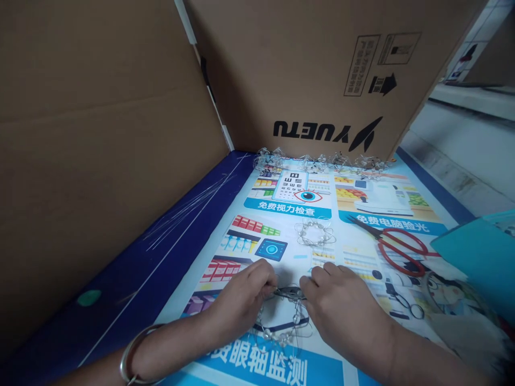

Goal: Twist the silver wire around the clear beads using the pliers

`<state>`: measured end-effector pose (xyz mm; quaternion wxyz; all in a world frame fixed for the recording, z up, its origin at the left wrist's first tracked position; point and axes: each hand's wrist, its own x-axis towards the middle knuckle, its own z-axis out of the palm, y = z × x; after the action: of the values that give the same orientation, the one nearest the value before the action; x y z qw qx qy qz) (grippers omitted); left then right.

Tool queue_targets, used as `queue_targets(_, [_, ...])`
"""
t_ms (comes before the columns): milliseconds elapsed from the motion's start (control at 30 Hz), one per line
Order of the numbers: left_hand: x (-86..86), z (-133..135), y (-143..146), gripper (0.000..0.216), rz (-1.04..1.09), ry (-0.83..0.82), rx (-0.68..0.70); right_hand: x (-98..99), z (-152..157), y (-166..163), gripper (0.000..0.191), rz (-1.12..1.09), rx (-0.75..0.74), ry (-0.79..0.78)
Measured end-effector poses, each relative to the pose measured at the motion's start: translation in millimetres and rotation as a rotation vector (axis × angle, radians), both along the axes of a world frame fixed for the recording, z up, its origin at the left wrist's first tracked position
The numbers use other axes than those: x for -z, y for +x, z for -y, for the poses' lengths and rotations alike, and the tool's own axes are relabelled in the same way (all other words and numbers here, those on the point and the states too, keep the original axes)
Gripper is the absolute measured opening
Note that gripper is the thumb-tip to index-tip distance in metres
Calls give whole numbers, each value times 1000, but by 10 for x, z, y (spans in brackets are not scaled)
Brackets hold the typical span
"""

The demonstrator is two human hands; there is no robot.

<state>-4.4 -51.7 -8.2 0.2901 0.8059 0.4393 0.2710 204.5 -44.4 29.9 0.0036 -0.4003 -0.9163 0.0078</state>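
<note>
My left hand (257, 284) is closed in a pinch at the top left of a wire ring with clear beads (284, 339). My right hand (341, 300) wraps round small dark pliers (290, 292), whose handles are mostly hidden by the fingers. The metal jaws point left, towards my left fingertips, and lie at the upper edge of the ring. Thin wire loops stick out round the ring, which hangs down between both hands over the printed sheet. Just beyond my hands lies a second beaded wire ring (314, 234).
Scissors with red handles (402, 249) lie at the right, near a turquoise object (483, 252). Several wire-and-bead pieces (341, 162) line the foot of a cardboard panel (314, 69). Loose wires (189, 206) lie at the left, and a green oval piece (89, 297) nearer.
</note>
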Motion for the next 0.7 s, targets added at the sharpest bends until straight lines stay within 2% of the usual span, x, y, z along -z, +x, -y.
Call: queue_targets(700, [-12, 3, 5, 15, 18, 1, -17, -55, -9, -12, 11, 6, 37, -106])
